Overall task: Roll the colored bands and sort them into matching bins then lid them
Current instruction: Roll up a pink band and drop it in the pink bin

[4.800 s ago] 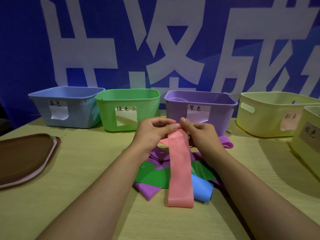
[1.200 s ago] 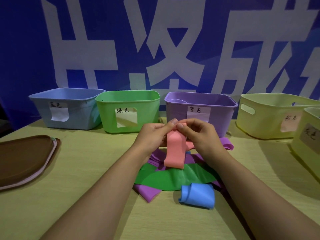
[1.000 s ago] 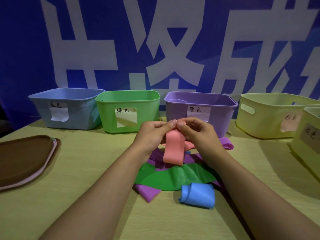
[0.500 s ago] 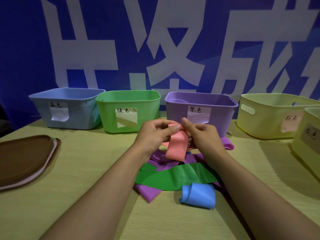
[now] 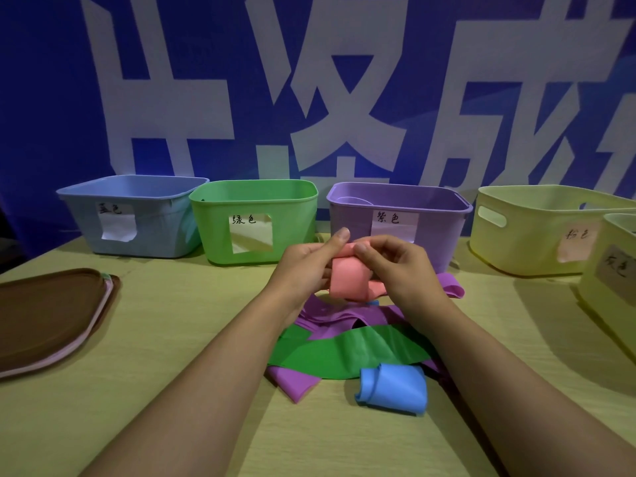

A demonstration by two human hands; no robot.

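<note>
Both hands' fingers (image 5: 344, 235) are pinching the half-rolled pink band (image 5: 347, 280), which is risking springing loose if the 2 grips are slackening.

The pink band (image 5: 347, 280) is rolled up far shorter now, its tail lifted clear of the blue band (image 5: 392, 389). Both hands, left hand (image 5: 309, 266) and right hand (image 5: 402, 266), have wound it in above the pile.

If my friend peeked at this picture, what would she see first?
Probably the two hands, left hand and right hand, in the middle, pinching a pink band above a pile of purple, green and blue bands. Behind them stands a row of bright bins: blue bin, green bin, purple bin, then yellow ones to the right, under huge white letters on a blue wall.
</note>
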